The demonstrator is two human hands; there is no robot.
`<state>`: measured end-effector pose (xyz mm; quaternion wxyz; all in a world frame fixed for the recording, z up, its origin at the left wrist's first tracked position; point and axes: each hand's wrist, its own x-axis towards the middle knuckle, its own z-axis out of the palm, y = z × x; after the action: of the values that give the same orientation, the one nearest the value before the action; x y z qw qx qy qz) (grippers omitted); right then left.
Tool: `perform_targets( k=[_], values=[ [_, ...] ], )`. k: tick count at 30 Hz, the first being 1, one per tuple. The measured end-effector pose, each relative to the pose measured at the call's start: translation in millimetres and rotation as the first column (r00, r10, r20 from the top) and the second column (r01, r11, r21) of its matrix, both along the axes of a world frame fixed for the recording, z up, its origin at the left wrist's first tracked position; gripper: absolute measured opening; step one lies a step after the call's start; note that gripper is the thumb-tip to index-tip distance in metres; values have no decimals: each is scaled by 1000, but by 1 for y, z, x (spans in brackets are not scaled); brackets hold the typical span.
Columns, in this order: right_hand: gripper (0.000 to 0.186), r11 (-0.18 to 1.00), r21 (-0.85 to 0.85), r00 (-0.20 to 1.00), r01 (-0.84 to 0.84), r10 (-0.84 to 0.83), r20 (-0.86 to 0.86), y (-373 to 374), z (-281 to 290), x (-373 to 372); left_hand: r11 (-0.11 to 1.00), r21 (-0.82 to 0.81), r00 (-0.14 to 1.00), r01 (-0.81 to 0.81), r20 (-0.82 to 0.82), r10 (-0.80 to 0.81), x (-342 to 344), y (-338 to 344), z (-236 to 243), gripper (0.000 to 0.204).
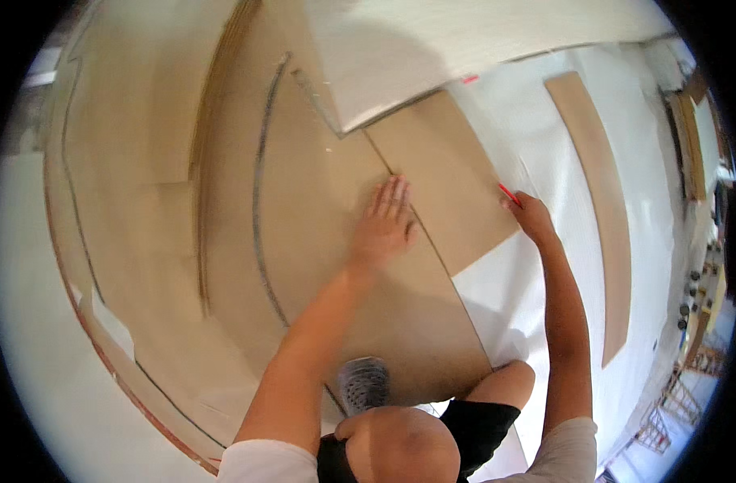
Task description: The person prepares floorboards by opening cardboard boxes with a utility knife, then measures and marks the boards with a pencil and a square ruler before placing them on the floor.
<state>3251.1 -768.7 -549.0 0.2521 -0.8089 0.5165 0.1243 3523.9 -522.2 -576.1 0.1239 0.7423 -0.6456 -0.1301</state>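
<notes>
My left hand [386, 221] lies flat with its fingers stretched out on a large brown cardboard sheet [320, 193]. Its fingertips are at the straight edge where this sheet meets a smaller cardboard piece [448, 161]. Beside the right edge of that smaller piece, my right hand [532, 216] is closed round a slim red pen-like tool [509, 193]. The tool points up and left toward the cardboard; whether its tip touches is too small to tell.
White sheeting [529, 121] spreads under the cardboard on the right, with a long curved cardboard strip [597, 193] on it. A pale panel [465, 40] overlaps the far side. Stacked cardboard [134, 185] lies left. My shoe [364, 385] rests on the large sheet.
</notes>
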Motion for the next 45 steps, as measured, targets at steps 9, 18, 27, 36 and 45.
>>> perform_targets(
  k=[9, 18, 27, 36, 45],
  values=[
    [40, 957, -164, 963, -237, 209, -170, -13, -31, 6, 999, 1, 998, 35, -54, -35, 11, 6, -9, 67],
    [61, 947, -321, 998, 11, -31, -58, 31, -31, -35, 935, -347, 998, -67, -18, 65, -18, 16, -4, 64],
    [28, 964, -115, 930, 241, -196, 310, 236, 25, -33, 996, 27, 996, 83, 42, -84, -54, 10, -33, 56],
    [43, 971, 124, 968, 207, -185, -169, 418, 22, -93, 1000, -9, 989, -20, 145, 21, -37, 78, -14, 58],
    [59, 825, 368, 902, 429, -365, -233, 370, 5, -57, 989, -73, 960, 127, 259, -105, 46, 31, -14, 52]
  ],
)
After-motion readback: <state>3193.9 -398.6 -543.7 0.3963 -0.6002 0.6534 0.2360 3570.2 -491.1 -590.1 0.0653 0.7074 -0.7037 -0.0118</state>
